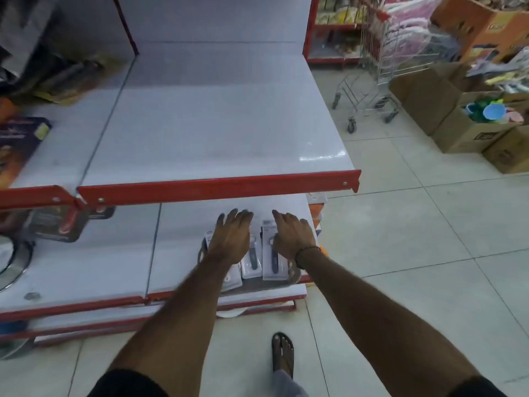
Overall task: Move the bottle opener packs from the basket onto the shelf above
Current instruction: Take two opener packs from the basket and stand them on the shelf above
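Several white bottle opener packs (252,263) lie side by side in a dark basket (202,249) on the lower shelf (183,253). My left hand (230,236) hovers flat over the left packs with its fingers spread and holds nothing. Over the right side, my right hand (292,234) has its fingers stretched forward and its thumb against the edge of one pack (272,262). Above them, the white upper shelf (217,133) with a red front edge carries nothing in this bay. Most of the basket is hidden by my hands and the packs.
Boxed goods (20,144) and packaged utensils (68,78) lie on the upper shelf's left bay. Pan packs (60,224) sit at the lower left. A wire trolley (372,81) and cardboard boxes (458,121) stand on the tiled floor to the right. My sandalled foot (282,353) is below.
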The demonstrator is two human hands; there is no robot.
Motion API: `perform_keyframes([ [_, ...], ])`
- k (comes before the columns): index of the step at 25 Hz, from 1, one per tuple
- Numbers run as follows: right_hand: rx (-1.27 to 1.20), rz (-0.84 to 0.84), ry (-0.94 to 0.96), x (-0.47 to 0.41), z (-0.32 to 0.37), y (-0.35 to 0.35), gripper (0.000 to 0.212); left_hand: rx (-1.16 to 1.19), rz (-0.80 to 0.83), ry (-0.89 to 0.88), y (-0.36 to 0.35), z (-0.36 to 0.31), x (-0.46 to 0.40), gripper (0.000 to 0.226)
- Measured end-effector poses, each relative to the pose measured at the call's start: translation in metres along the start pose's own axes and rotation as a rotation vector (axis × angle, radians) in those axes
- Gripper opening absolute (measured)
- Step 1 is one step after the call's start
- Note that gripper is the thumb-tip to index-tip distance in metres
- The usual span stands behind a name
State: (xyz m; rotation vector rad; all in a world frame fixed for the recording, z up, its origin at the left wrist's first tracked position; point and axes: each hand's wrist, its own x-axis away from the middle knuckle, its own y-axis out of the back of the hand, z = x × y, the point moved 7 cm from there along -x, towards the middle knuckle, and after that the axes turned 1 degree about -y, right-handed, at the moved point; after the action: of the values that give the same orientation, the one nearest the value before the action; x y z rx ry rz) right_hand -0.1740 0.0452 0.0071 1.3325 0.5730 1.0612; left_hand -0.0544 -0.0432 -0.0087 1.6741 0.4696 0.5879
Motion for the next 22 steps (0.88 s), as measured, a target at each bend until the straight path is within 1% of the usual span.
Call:
perform_keyframes([
  [1, 0.02, 0.037, 0.005, -0.01, -0.001, -0.005, 0.071, -0.044, 0.019, -0.032, -0.005, -0.001, -0.01, 0.066],
  [2, 0.034, 0.07, 0.01, -0.016, -0.001, -0.007, 0.074, -0.062, 0.006, -0.043, -0.006, -0.001, -0.015, 0.074],
  [4, 0.074, 0.131, 0.016, -0.025, -0.003, -0.013, 0.073, -0.127, 0.063, -0.084, -0.017, -0.003, -0.025, 0.081],
  [6, 0.108, 0.109, 0.04, -0.031, -0.005, -0.012, 0.065, -0.159, 0.062, -0.109, -0.017, -0.003, -0.031, 0.077],
  [8, 0.126, 0.025, 0.072, -0.03, -0.003, 0.0, 0.055, -0.156, 0.018, -0.13, -0.006, -0.004, -0.035, 0.064],
  [9, 0.122, -0.015, 0.086, -0.028, -0.001, 0.006, 0.049, -0.134, 0.01, -0.127, -0.001, -0.004, -0.034, 0.057],
  [11, 0.092, -0.072, 0.1, -0.019, 0.004, 0.017, 0.04, 0.003, 0.0, -0.112, 0.012, -0.006, -0.028, 0.043],
  [13, 0.035, -0.098, 0.083, -0.001, 0.01, 0.027, 0.037, 0.14, -0.011, -0.07, 0.028, -0.01, -0.013, 0.036],
  [15, -0.025, -0.134, 0.062, 0.021, 0.018, 0.033, 0.033, 0.261, -0.013, 0.001, 0.043, -0.013, 0.007, 0.036],
  [17, -0.051, -0.177, 0.062, 0.044, 0.027, 0.038, 0.03, 0.334, 0.018, 0.038, 0.051, -0.016, 0.028, 0.039],
  [20, -0.026, -0.236, 0.104, 0.083, 0.047, 0.057, 0.029, 0.354, 0.017, -0.007, 0.07, -0.024, 0.067, 0.042],
  [22, -0.007, -0.282, 0.133, 0.105, 0.06, 0.079, 0.028, 0.342, -0.052, -0.037, 0.094, -0.026, 0.092, 0.044],
])
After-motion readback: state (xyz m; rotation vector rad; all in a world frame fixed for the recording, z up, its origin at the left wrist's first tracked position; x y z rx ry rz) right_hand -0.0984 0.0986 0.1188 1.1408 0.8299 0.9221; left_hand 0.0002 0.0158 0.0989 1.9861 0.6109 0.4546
